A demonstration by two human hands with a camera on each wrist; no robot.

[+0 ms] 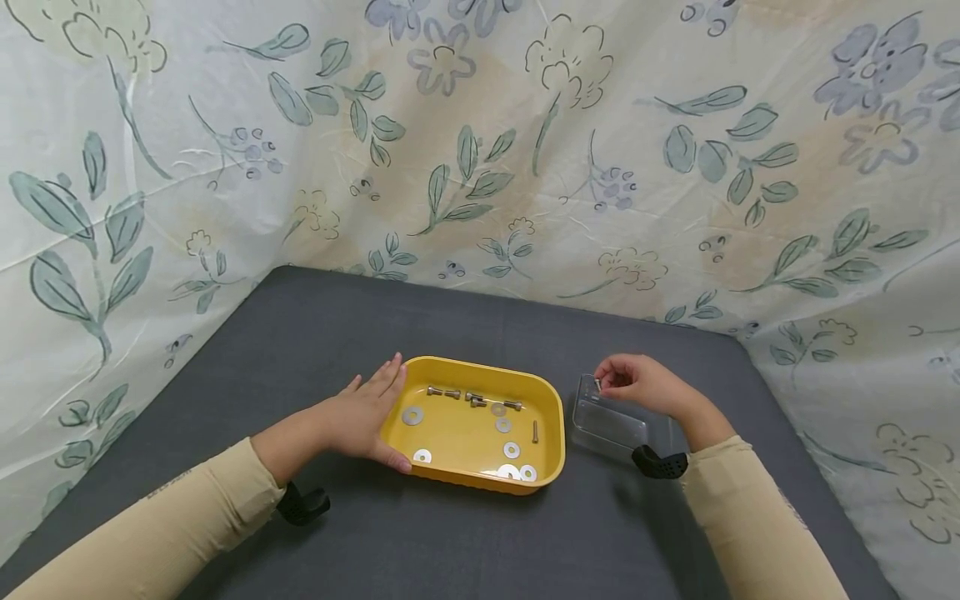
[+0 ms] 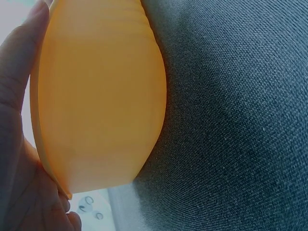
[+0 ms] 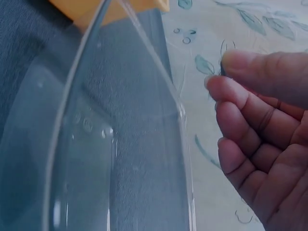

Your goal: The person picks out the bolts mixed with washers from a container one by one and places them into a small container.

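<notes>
A yellow tray (image 1: 480,367) holds several short metal screws (image 1: 477,402) and flat washers (image 1: 412,416). At its left end, my left hand (image 1: 363,417) rests against the wall with straight fingers, the thumb along the front rim. The left wrist view shows the tray's outer wall (image 2: 101,96) close up, beside the thumb. To the right of the tray, my right hand (image 1: 637,383) pinches a small metal screw (image 1: 597,384) between thumb and forefinger, over the far rim of a clear plastic box (image 1: 611,427). Most of that screw is hidden by the fingertips.
A dark grey cloth (image 1: 450,542) covers the table under the tray and box. Behind and at both sides hangs a pale curtain (image 1: 480,183) printed with flowers. The box stands just right of the tray, partly under my right wrist.
</notes>
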